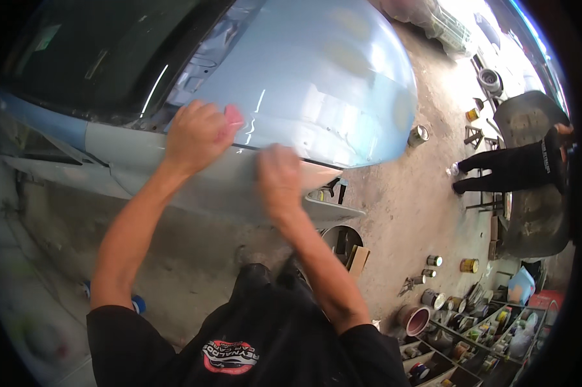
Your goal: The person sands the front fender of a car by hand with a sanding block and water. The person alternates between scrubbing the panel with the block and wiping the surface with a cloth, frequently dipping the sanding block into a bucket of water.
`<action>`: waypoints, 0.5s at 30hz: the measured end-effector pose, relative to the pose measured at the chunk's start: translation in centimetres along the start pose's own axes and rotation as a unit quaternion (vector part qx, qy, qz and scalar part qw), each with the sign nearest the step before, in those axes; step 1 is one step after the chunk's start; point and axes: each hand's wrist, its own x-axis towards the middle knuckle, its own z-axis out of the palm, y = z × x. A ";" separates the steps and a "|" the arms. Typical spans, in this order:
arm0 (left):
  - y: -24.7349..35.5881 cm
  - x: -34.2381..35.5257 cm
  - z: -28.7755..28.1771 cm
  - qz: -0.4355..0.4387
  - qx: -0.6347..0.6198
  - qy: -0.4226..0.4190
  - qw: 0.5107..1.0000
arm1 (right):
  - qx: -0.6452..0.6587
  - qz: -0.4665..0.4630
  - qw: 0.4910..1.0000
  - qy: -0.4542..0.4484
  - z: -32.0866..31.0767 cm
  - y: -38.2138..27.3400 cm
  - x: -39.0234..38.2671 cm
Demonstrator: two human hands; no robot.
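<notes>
A car's light blue hood (pixel 291 77) spreads in front of me, with duller patches on its far part. Below its edge runs the grey front fender (pixel 220 174). My left hand (pixel 197 137) is closed at the seam near the windshield's lower corner. A small pink piece (pixel 234 121), pad or cloth, sticks out from it; its kind is unclear. My right hand (pixel 279 180) lies over the fender just below the hood's edge, blurred by motion. Its fingers are smeared, so whether it holds anything does not show.
The dark windshield (pixel 117 58) lies at upper left. Right of the fender are a round dark container (pixel 342 240) and a piece of cardboard (pixel 359 261). Paint cans (pixel 433 298) and a compartmented rack (pixel 465 342) stand at lower right. Another person (pixel 520 169) is at far right.
</notes>
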 end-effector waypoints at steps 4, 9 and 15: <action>-1.0 -1.2 -1.2 -0.023 0.015 -0.002 1.000 | -0.014 0.017 0.999 -0.042 -2.5 3.5 -1.9; 0.0 -0.5 -1.0 -0.020 0.015 0.013 1.000 | -0.040 0.062 0.997 -0.021 -6.0 8.5 -4.8; -0.8 -0.9 -1.9 -0.018 0.042 -0.023 0.999 | -0.007 0.050 0.998 -0.029 -4.3 5.5 -4.0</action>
